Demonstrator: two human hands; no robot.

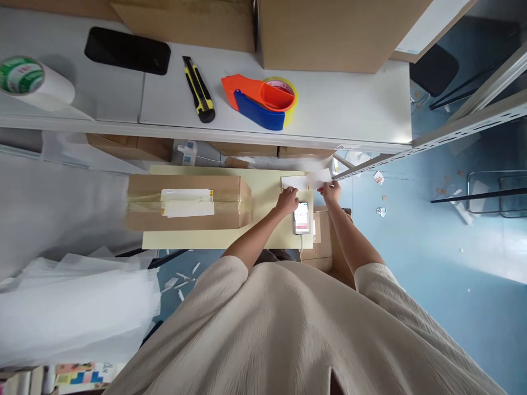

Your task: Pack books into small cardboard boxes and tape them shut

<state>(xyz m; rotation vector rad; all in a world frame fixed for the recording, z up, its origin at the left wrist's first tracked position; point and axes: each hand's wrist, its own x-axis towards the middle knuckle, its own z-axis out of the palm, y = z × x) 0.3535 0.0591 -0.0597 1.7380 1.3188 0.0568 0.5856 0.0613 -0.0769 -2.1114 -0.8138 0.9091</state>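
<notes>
At the right end of the pale yellow tabletop (263, 240), my left hand (287, 201) has its fingers closed at the near edge of a white slip of paper (294, 182) lying there. My right hand (331, 193) pinches another white slip (319, 178), which is blurred and raised by the table's right edge. Just below my left hand lies a phone (302, 218) with a lit screen and a cable. To the left rests a taped cardboard box (144, 203), with white labels (188, 203) on its top.
Above, a grey shelf (341, 109) holds an orange-and-blue tape dispenser (259, 99), a utility knife (198, 90), a dark phone (127, 50), a roll (37, 82) and large boxes (329, 38). An open carton (323, 247) stands below right; white sheets (78, 307) are stacked left.
</notes>
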